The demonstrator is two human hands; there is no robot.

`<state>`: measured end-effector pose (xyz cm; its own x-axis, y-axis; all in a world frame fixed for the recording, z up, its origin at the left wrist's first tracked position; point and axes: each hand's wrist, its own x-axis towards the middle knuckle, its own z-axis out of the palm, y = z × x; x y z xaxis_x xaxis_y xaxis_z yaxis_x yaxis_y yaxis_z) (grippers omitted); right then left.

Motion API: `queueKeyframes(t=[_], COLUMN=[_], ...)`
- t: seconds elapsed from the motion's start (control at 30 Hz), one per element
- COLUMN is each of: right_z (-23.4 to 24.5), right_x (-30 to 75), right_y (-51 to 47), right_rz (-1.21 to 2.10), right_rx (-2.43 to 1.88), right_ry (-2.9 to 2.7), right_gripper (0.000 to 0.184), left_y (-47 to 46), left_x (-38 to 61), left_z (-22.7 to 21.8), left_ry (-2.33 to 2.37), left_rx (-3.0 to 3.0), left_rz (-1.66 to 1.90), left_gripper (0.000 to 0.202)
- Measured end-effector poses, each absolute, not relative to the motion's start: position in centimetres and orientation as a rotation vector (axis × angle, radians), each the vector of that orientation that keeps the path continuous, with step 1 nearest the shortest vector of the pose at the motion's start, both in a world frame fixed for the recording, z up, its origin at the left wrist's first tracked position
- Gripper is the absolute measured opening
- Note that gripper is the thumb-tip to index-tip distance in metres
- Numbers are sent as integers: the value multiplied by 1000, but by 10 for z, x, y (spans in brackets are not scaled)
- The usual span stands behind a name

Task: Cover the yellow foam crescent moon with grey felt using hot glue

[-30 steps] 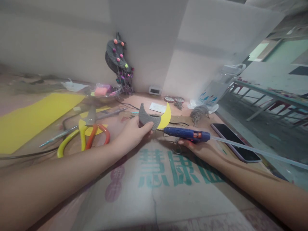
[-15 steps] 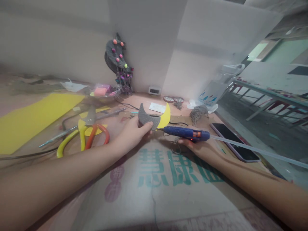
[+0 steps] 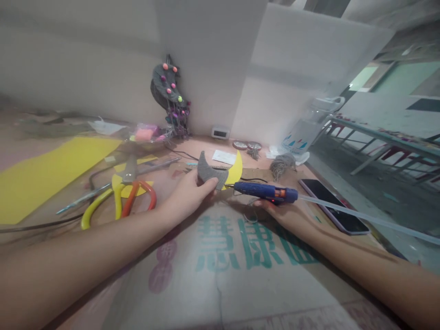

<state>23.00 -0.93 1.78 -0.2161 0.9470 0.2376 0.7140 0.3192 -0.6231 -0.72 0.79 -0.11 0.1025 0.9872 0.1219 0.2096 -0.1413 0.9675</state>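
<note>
My left hand (image 3: 187, 195) is closed on a crescent shape (image 3: 220, 172) that is yellow card on the right and covered with grey twine on the left. It holds the crescent upright just above the table. My right hand (image 3: 287, 214) grips a blue hot glue gun (image 3: 266, 191) with a clear glue stick (image 3: 360, 217) trailing out to the right. The gun's nozzle points left and nearly touches the crescent's lower edge.
Yellow and orange handled scissors (image 3: 118, 199) lie to the left on yellow scraps. A yellow sheet (image 3: 44, 172) lies far left. A phone (image 3: 330, 204) lies on the right, a twine ball (image 3: 281, 162) behind, and a finished grey crescent with beads (image 3: 168, 94) hangs in the corner. A printed woven sack (image 3: 237, 256) covers the table.
Nearly nothing has moved; both hands keep their hold and the whole view has shifted slightly as my head moved.
</note>
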Motion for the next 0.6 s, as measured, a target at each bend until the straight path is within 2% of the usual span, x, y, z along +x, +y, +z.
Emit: queueKeyframes(t=[0.6], right_z=[26], right_x=[223], right_y=[-13], right_rz=[368], right_rx=[-1507], right_ry=[-1924], right_gripper=[13], left_y=[8], left_x=[-7], left_z=[-2], left_ry=[1222], left_rx=[1547], left_rz=[1154], left_gripper=[15])
